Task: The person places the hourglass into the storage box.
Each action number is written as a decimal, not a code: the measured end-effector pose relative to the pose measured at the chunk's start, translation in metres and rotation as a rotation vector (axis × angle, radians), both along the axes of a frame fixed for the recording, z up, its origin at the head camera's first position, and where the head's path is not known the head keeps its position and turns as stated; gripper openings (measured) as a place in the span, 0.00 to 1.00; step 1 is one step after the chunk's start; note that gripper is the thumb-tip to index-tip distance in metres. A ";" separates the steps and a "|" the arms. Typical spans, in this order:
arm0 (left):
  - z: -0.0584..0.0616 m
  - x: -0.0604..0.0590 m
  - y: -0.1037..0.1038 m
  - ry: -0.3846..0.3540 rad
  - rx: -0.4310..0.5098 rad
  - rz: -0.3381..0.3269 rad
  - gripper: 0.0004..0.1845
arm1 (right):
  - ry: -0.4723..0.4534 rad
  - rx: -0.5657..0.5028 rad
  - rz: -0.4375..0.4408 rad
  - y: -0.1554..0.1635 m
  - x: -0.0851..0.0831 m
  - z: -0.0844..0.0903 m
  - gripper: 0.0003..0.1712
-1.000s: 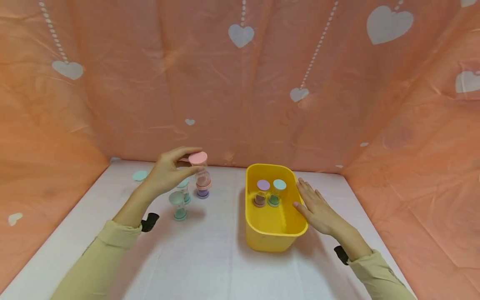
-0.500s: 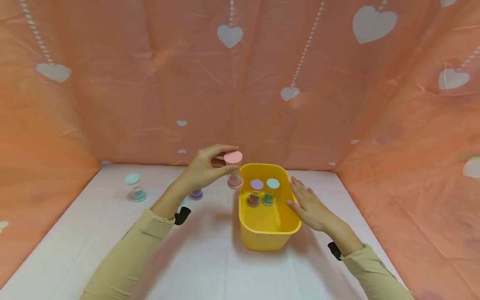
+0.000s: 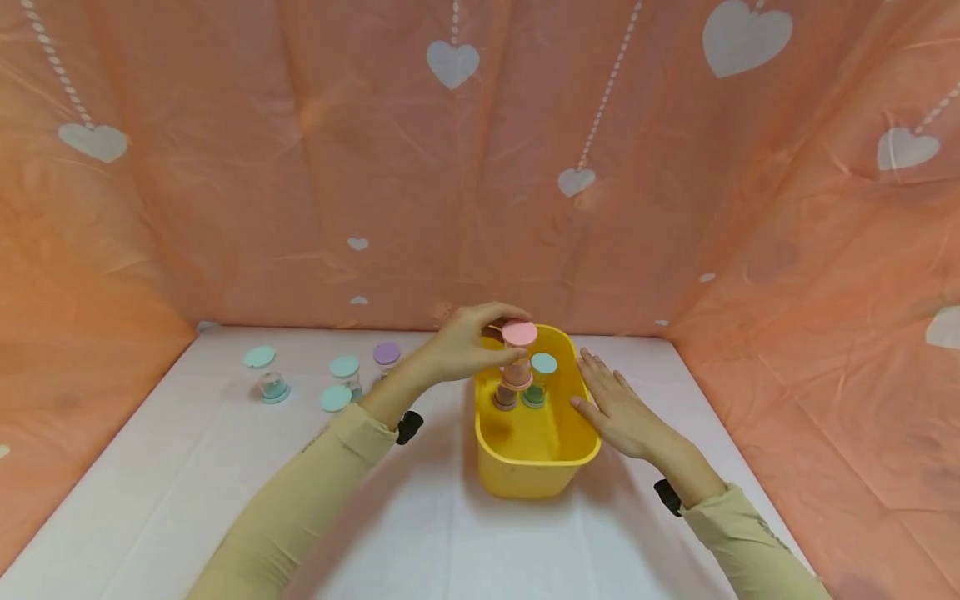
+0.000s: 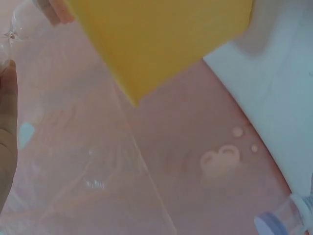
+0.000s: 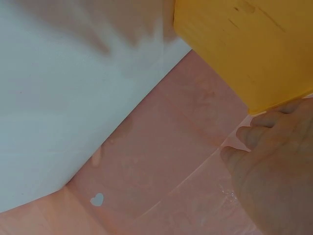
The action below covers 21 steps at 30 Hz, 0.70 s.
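In the head view my left hand pinches a pink-capped hourglass between thumb and fingers, upright over the yellow bin. Inside the bin stand a hourglass with a light blue cap and another with a mauve base, its top hidden behind the held one. My right hand lies with fingers extended along the bin's right rim. The right wrist view shows those fingertips at the rim. In the left wrist view only a finger and part of the held hourglass show.
Left of the bin on the white table stand a purple-capped hourglass and mint-capped ones, one farther left. My left forearm partly covers this group. An orange sheet with hearts encloses the back and sides.
My left hand has carried the pink-capped hourglass rightward from the group on the table to over the bin. My right hand has stayed at the bin's rim.
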<state>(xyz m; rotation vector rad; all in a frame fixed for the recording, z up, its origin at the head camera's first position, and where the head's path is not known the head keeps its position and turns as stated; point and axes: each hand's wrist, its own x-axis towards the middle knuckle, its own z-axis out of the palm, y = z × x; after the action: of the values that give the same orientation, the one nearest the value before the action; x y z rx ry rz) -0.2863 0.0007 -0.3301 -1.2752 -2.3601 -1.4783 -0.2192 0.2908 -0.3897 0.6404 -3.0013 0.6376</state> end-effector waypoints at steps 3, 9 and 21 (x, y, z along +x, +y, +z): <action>-0.004 -0.003 0.010 -0.004 -0.038 -0.043 0.24 | 0.007 0.004 0.003 0.000 -0.001 0.000 0.41; -0.014 -0.008 0.029 -0.026 -0.113 -0.107 0.22 | 0.005 0.003 0.007 0.001 -0.001 -0.001 0.41; -0.029 -0.017 0.058 -0.024 -0.365 -0.144 0.21 | -0.008 -0.001 0.007 0.001 0.000 0.000 0.41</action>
<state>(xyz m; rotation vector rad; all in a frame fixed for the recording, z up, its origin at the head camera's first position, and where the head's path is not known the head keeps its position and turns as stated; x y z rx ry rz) -0.3028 0.0588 -0.3592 -1.5394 -2.6952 -1.1302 -0.2193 0.2914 -0.3897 0.6508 -3.0078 0.6432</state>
